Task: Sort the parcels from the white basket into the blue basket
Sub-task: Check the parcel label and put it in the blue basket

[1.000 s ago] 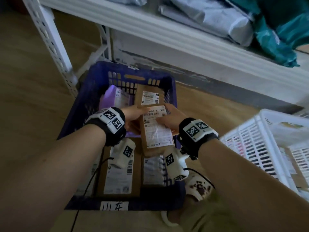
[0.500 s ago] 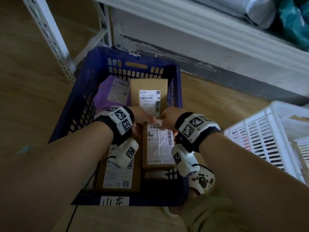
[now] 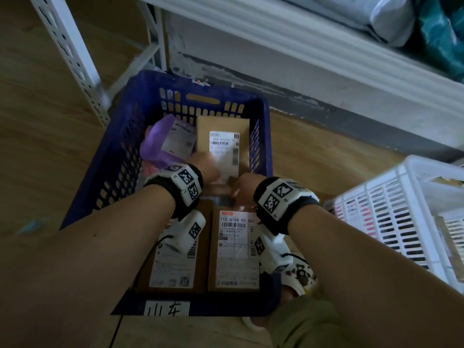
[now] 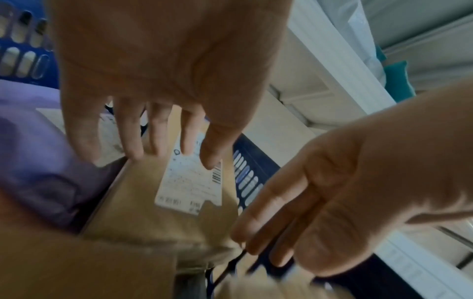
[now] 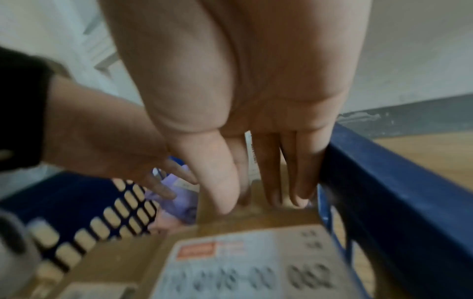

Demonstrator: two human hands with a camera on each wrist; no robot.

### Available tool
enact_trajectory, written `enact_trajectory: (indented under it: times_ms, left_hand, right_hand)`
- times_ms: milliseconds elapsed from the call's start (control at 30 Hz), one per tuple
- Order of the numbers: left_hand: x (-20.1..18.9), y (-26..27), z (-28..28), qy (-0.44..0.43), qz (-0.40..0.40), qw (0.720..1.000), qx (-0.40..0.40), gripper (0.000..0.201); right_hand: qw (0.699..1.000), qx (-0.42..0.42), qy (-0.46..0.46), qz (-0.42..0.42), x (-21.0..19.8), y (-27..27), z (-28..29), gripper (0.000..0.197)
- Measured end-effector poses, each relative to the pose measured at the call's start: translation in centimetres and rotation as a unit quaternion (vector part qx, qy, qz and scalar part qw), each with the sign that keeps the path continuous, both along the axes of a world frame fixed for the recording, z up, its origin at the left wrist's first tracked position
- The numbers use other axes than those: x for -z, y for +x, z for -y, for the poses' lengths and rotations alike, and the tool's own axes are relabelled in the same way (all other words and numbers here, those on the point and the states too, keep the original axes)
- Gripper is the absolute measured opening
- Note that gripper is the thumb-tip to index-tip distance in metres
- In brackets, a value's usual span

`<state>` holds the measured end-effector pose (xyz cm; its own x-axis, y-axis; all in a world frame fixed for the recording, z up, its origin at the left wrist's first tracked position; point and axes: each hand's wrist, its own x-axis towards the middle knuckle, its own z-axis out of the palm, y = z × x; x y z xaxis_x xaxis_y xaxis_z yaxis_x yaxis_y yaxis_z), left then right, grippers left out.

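Observation:
The blue basket (image 3: 140, 101) stands on the floor in front of me. A brown parcel (image 3: 234, 249) with a white label lies flat in its near right corner, free of both hands. My right hand (image 3: 242, 187) is just past the parcel's far edge, fingers straight and pointing down (image 5: 271, 192) beside the basket wall (image 5: 384, 182). My left hand (image 3: 208, 164) hovers open with spread fingers (image 4: 158, 129) over the far brown box (image 3: 222, 129). The white basket (image 3: 401, 204) sits to the right.
A purple bag (image 3: 160, 144) lies in the basket's far left, and another labelled brown box (image 3: 175, 267) in the near left. A white shelf rack (image 3: 301, 43) with bagged parcels runs behind. My patterned shoe (image 3: 300, 275) is by the basket's near right corner.
The brown parcel, held in both hands above the basket, went down and now lies flat in the near right corner. Both hands let go of it and opened.

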<state>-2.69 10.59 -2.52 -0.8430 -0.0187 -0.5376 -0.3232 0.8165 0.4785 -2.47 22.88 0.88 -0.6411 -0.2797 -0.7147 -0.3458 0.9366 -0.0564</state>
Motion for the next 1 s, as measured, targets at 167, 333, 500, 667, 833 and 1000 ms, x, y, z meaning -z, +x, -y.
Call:
enact_trajectory:
  times_ms: [167, 333, 500, 667, 833, 1000]
  left_hand:
    - [0.2, -1.7, 1.0, 0.086, 0.03, 0.994, -0.063, 0.043]
    - [1.2, -2.2, 0.7, 0.154, 0.081, 0.981, -0.091, 0.067]
    - [1.4, -2.3, 1.2, 0.153, 0.089, 0.978, -0.111, 0.074]
    - [-0.9, -2.0, 0.6, 0.111, 0.051, 0.99, -0.076, 0.056]
    - [-6.2, -1.4, -1.0, -0.003, -0.007, 0.999, 0.032, 0.039]
    - [-11.9, -0.1, -3.7, -0.019, -0.079, 0.992, 0.101, 0.007]
  right_hand:
    - [0.998, 0.03, -0.059, 0.02, -0.3, -0.9, -0.6, 0.048]
    - [0.999, 0.012, -0.027, 0.045, 1.0, -0.6, -0.4, 0.036]
    - [0.999, -0.002, -0.012, 0.042, 0.7, -0.4, -0.5, 0.033]
    - [0.991, 0.086, -0.093, 0.042, -1.4, -1.0, -1.1, 0.041]
    - [0.973, 0.169, -0.155, -0.016, -6.9, -1.6, -3.5, 0.037]
    - [0.965, 0.178, -0.149, -0.124, -12.5, -0.9, -8.7, 0.033]
